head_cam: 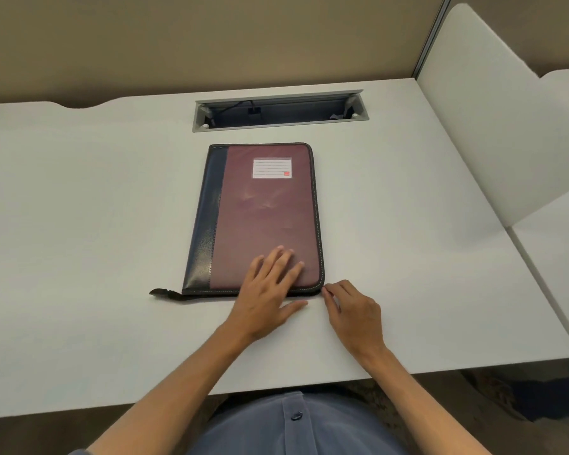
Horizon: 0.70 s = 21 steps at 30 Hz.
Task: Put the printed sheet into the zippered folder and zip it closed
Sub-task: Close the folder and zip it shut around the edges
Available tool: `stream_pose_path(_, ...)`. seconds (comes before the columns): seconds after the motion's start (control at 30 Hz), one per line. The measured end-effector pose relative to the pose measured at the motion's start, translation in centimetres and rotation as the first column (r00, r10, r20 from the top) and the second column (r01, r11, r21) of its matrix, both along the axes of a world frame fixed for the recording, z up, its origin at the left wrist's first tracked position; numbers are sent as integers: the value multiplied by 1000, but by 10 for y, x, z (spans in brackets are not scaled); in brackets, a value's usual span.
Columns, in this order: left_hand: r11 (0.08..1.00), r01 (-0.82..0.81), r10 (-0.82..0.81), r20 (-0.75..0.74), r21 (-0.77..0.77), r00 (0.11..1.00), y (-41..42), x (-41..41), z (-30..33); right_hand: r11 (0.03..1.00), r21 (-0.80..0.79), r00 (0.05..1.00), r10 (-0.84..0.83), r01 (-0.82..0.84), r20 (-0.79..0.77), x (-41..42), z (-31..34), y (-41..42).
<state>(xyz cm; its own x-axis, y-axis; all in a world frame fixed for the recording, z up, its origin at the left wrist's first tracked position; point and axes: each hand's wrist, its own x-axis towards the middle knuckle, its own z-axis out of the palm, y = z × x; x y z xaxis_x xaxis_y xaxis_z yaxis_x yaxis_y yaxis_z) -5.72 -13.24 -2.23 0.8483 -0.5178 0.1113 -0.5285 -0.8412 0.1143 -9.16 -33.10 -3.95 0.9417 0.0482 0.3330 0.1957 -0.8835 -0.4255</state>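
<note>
A maroon zippered folder point(263, 208) with a dark blue spine strip and a white label lies flat and closed in the middle of the white desk point(79, 224). My left hand point(270, 290) presses flat on the folder's near right part, fingers straight. At the folder's near right corner, my right hand point(352, 310) pinches the zipper pull with fingertips. A black zipper tail point(165, 293) sticks out past the near left corner. No printed sheet is in view.
A grey cable tray opening point(280, 114) is sunk into the desk behind the folder. White divider panels point(493, 133) stand along the right side. The desk's front edge runs just before my torso.
</note>
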Motion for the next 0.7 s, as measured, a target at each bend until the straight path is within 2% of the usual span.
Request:
stream_pose_path(0.13, 997, 15, -15, -7, 72, 1000, -19, 9, -4, 999, -22, 999, 24, -24, 33, 4, -2, -7)
stream_pose_path(0.33, 999, 36, -38, 76, 28, 996, -20, 8, -7, 996, -78, 997, -26, 31, 67, 34, 1, -16)
stream_pose_path(0.5, 999, 42, -41, 96, -11, 995, -20, 6, -6, 996, -82, 999, -19, 21, 28, 69, 5, -15)
stream_pose_path(0.7, 997, 73, -73, 85, 10, 994, -18, 1, -6, 996, -86, 998, -6, 0, -64, 142, 11, -11)
